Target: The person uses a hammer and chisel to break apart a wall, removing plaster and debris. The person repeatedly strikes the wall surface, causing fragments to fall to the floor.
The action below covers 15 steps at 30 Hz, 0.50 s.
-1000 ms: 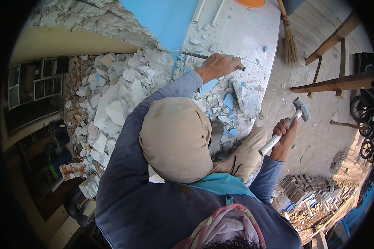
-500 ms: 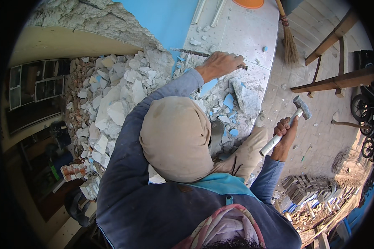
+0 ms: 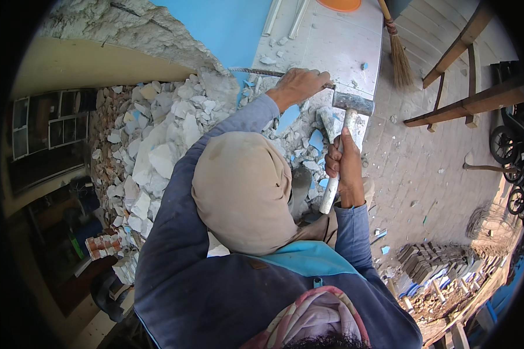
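My left hand [image 3: 300, 87] is wrapped around a ribbed steel bar [image 3: 256, 71] like a chisel. Its far tip points left at the broken concrete edge of the blue wall, and its butt end sticks out past my fingers. In my right hand [image 3: 344, 163] is a hammer with a pale, worn handle [image 3: 330, 195] and a dark steel head [image 3: 353, 103]. The hammer head is right beside the bar's butt end; I cannot tell whether they touch. Grey rubble with blue-painted chips [image 3: 316, 139] lies below my left hand, next to my bent knee [image 3: 241, 192].
A large heap of broken concrete [image 3: 169, 157] spreads to the left. The jagged wall [image 3: 140, 29] rises at the far left. On the right are a straw broom [image 3: 400, 61], a wooden frame [image 3: 466, 107], a long-handled tool [image 3: 489, 168] and stacked blocks [image 3: 428, 262].
My right hand has swung the hammer up and left, from out over the paving to beside the bar's end. My left hand keeps its grip on the bar.
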### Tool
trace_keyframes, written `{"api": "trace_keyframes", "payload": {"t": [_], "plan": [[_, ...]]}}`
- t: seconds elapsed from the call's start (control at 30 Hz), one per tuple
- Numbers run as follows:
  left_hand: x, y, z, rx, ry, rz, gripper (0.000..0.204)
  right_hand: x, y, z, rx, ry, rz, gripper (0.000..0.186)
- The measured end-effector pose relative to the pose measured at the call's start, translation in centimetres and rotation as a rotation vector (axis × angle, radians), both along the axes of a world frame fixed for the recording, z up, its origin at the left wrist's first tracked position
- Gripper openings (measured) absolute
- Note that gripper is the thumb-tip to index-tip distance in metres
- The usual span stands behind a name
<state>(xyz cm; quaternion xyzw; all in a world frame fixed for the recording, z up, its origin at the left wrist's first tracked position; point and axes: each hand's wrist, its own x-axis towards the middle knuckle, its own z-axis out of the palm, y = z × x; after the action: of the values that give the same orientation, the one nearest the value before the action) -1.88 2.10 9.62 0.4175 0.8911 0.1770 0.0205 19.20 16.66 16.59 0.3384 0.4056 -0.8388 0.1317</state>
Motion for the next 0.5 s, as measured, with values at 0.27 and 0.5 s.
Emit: {"api": "trace_keyframes", "payload": {"t": [0.27,0.5], "plan": [[0.8,-0.6,0.2,-0.027,-0.003,-0.058,0.017,1.8,2.6,1.7,0.183,-0.076,-0.143,0.043],[1.0,0.4,2.3,0.024,0.073,-0.076,0.014,2.0,7.3,2.8,0.214,-0.026,-0.378,0.041]]}}
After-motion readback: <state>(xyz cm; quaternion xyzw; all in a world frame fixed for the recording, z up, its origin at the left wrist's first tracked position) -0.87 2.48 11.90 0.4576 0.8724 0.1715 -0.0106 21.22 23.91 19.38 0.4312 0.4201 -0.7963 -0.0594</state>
